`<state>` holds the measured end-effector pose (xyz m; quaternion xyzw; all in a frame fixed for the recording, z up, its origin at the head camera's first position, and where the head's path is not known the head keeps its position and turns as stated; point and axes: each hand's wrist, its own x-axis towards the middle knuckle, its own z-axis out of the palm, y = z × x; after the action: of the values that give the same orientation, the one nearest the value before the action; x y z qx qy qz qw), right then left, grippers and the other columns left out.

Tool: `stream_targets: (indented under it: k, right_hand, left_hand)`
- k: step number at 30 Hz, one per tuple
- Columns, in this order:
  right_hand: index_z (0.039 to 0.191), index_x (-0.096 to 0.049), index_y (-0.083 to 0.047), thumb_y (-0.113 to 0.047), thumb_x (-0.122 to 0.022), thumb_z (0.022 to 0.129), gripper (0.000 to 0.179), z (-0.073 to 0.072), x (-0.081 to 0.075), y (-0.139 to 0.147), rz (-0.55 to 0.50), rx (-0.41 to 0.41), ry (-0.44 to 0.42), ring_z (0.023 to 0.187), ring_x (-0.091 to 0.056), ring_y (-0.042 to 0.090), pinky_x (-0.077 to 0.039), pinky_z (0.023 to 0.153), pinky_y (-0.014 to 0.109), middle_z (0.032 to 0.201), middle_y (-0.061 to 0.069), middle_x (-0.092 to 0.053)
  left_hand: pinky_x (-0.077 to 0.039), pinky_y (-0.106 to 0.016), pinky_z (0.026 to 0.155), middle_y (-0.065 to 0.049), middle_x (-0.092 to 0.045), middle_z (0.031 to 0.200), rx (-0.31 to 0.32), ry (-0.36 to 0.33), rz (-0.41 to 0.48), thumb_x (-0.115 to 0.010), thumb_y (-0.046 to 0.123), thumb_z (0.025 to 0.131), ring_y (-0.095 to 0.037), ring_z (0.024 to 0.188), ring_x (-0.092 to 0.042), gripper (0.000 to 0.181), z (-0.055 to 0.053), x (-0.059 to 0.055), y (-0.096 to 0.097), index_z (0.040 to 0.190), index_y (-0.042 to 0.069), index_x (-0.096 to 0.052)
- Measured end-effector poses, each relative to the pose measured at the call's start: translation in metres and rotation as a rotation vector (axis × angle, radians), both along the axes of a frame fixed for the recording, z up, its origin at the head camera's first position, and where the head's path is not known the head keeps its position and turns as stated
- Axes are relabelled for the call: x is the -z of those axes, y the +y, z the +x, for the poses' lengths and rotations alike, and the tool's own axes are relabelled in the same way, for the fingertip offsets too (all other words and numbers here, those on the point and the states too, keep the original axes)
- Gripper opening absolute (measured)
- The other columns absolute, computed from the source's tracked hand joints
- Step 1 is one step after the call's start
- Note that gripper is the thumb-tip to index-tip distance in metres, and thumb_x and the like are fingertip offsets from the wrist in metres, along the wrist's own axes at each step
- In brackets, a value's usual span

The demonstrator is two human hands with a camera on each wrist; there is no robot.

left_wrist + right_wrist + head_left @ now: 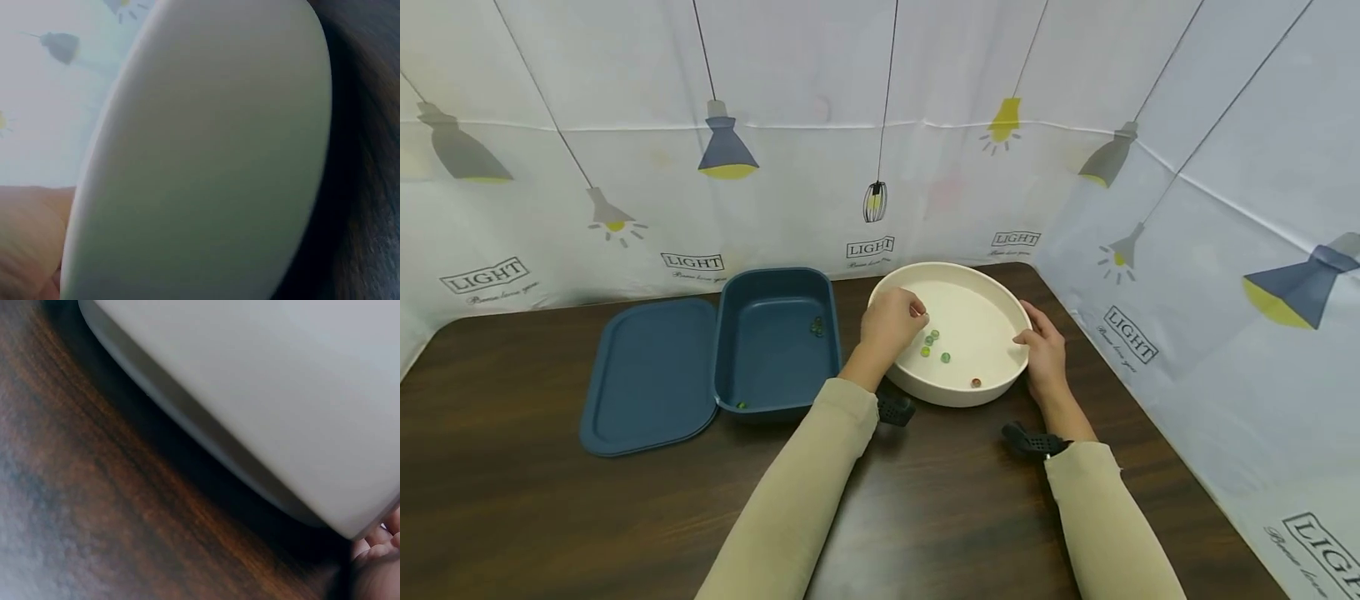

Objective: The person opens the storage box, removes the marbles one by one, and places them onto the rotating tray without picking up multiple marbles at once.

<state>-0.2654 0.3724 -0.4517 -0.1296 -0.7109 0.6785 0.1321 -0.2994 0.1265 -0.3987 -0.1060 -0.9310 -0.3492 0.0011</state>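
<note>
Cream-coloured, the round dish (951, 397) is sitting at the far right corner of the desk (520, 483), close to the far edge. Inside it, four greenish marbles (945, 357) are lying scattered left of the middle, and a reddish-brown marble (976, 382) is resting toward the near side. They are looking like glass: probably light, hard and slippery, apt to roll at any tilt, so a fingertip pinch around the widest part would be suiting them best. The dish itself is seeming stiff and smooth; its rim is offering the surest hold, with the thumb inside and the fingers along the outer wall.

The right hand (1047, 354) is gripping it in just that way at the right side. The left hand (891, 323) is hovering over the left part of the dish, its fingertips drawn together; whether they are holding a marble cannot be told, and the left wrist view is showing mostly the outer wall.

Further left, a blue box (775, 367) is standing by the desk's far edge, with a few green marbles (817, 327) lying near its right wall and another small green one (741, 405) in its near left corner. Beyond it, a flat blue lid (651, 375) is lying just beside the box. Behind the far edge, a white cloth (805, 200) printed with lamps is hanging.
</note>
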Motion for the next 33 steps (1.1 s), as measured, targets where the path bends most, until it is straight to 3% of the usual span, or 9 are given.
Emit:
stream_targets:
  k: [8,15,19,27,33]
  right_hand:
    - [0.152,-0.047,-0.01,0.012,-0.041,0.086,0.07,0.0,-0.002,-0.004,0.005,-0.013,0.024,0.149,-0.039,0.021,-0.035,0.12,0.041,0.162,0.008,-0.04]
    - [0.152,-0.048,-0.011,0.012,-0.041,0.085,0.071,0.001,-0.001,0.001,0.014,0.001,0.028,0.149,-0.038,0.02,-0.035,0.12,0.04,0.162,0.007,-0.04]
    - [0.152,-0.047,-0.011,0.012,-0.041,0.085,0.071,0.0,0.001,0.002,0.011,0.002,0.027,0.15,-0.038,0.02,-0.035,0.121,0.039,0.162,0.006,-0.04]
    - [0.152,-0.047,-0.011,0.012,-0.041,0.085,0.071,-0.001,0.004,0.003,0.004,-0.003,0.016,0.15,-0.038,0.02,-0.034,0.121,0.041,0.162,0.006,-0.039]
    - [0.152,-0.046,-0.01,0.012,-0.04,0.085,0.07,-0.002,0.003,0.003,0.011,0.0,0.015,0.15,-0.038,0.02,-0.034,0.121,0.04,0.162,0.006,-0.04]
  left_hand:
    - [-0.053,-0.033,0.078,0.011,-0.073,0.092,-0.036,-0.021,-0.171,-0.074,0.034,0.092,-0.01,0.086,-0.066,0.011,-0.003,0.001,0.006,0.101,0.028,-0.078]
    - [-0.056,-0.033,0.077,0.011,-0.076,0.1,0.001,-0.012,-0.304,-0.073,0.032,0.093,-0.013,0.089,-0.068,0.008,-0.003,0.0,0.012,0.099,0.03,-0.079]
    - [-0.057,-0.034,0.079,0.011,-0.077,0.104,0.01,-0.015,-0.327,-0.073,0.029,0.093,-0.014,0.091,-0.069,0.009,-0.003,0.002,0.013,0.1,0.03,-0.08]
    - [-0.056,-0.034,0.082,0.011,-0.075,0.103,0.02,-0.019,-0.286,-0.073,0.03,0.093,-0.013,0.094,-0.068,0.013,-0.003,0.005,0.011,0.105,0.029,-0.078]
    - [-0.054,-0.037,0.09,0.007,-0.076,0.107,0.071,-0.043,-0.014,-0.074,0.025,0.092,-0.014,0.102,-0.069,0.022,0.007,-0.004,-0.007,0.114,0.022,-0.077]
